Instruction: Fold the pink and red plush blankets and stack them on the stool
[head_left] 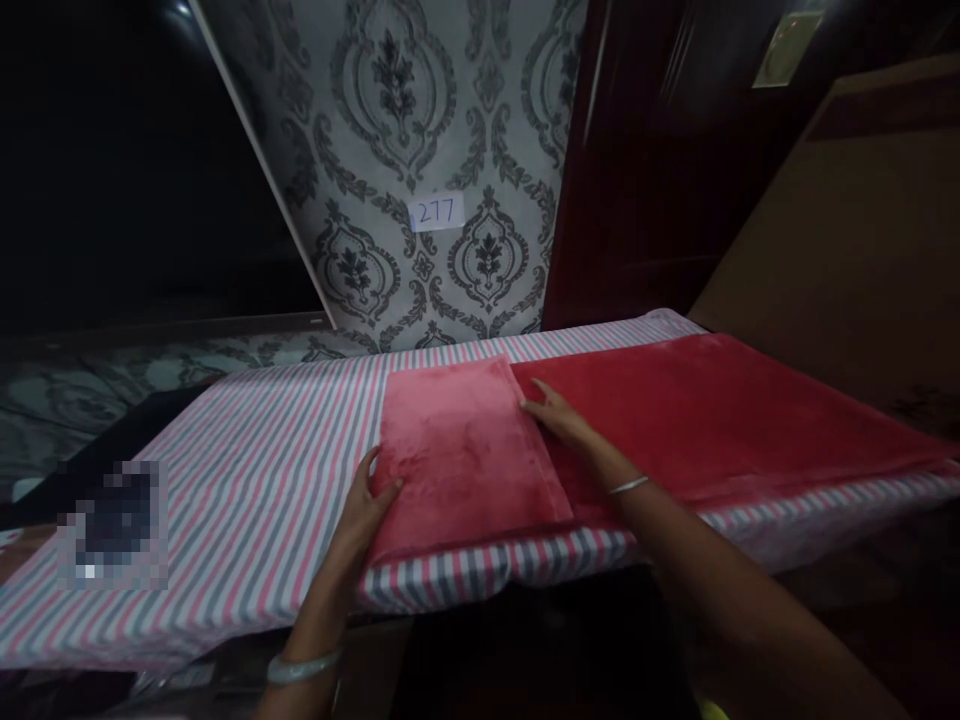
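A red plush cloth [720,410] lies spread over a table covered with a pink, grey and white striped sheet [255,470]. Its left end is folded over, showing a paler pink panel [461,450]. My left hand [367,505] grips the left edge of that folded panel, thumb on top and fingers tucked under it. My right hand [559,415] rests flat on the cloth at the panel's right edge, fingers stretched out. Both wrists wear bangles.
Patterned grey wallpaper with a small label reading 277 [436,211] rises behind the table. A dark wooden door [637,160] and brown board [847,230] stand at the right. A blurred patch [112,520] sits on the sheet's left.
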